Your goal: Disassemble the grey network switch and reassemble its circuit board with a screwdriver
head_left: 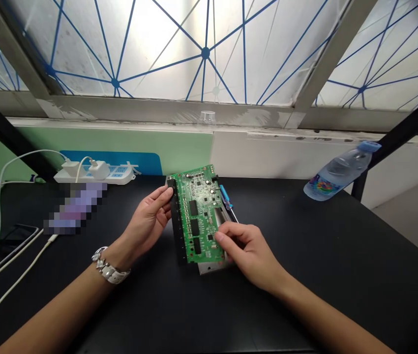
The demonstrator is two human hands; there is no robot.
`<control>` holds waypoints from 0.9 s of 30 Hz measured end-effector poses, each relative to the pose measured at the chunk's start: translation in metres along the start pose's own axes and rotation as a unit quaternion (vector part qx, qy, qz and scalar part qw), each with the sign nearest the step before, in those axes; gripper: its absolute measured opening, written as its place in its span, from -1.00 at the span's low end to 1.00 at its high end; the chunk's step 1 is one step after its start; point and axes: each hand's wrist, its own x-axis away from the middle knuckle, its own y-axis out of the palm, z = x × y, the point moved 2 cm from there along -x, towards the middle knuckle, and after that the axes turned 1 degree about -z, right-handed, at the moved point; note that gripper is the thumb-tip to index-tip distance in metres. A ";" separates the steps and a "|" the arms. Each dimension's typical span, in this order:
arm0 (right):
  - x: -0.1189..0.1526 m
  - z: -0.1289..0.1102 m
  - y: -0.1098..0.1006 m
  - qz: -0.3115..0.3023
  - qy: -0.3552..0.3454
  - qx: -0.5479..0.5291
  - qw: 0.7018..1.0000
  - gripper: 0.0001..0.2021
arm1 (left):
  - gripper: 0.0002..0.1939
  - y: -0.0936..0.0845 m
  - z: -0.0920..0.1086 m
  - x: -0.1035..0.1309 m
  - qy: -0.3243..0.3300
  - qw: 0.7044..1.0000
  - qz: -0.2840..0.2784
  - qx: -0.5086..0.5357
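Note:
A green circuit board (203, 216) with black chips and a long black connector strip (178, 221) along its left side is held tilted between my two hands. My left hand (152, 216) pinches the board's upper left edge, thumb on the strip. At the lower right edge my right hand (248, 248) grips the board, thumb on its face. A grey metal plate (211, 268) shows beneath the board's lower end. Just right of the board lies a screwdriver with a blue handle (226, 195), its shaft partly hidden by the board and my right hand.
On the black table (305, 285), a power strip (120, 174) with plugged-in white chargers sits at the back left. White cables (20, 278) run down the left side, beside a blurred purple object (78, 209). A plastic bottle (338, 172) leans at the right. A clear cup (208, 117) stands on the sill.

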 end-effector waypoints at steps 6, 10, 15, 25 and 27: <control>0.005 -0.005 0.008 -0.021 -0.111 0.113 0.987 -0.75 | -0.64 0.004 -0.002 0.005 0.031 0.994 -0.049 -0.093; 0.006 -0.006 0.009 0.003 -0.194 0.154 0.969 -0.80 | -0.44 0.002 -0.005 0.008 0.043 0.971 -0.102 -0.214; 0.009 -0.007 0.010 0.026 -0.273 0.173 0.946 -0.82 | -0.31 0.003 -0.004 0.011 0.047 0.936 -0.152 -0.313; 0.011 -0.007 0.013 0.015 -0.271 0.157 0.950 -0.88 | -0.40 0.008 -0.009 0.016 0.103 0.914 -0.145 -0.365; 0.012 -0.005 0.015 -0.002 -0.277 0.140 0.951 -0.86 | -0.41 0.010 -0.008 0.017 0.102 0.918 -0.139 -0.357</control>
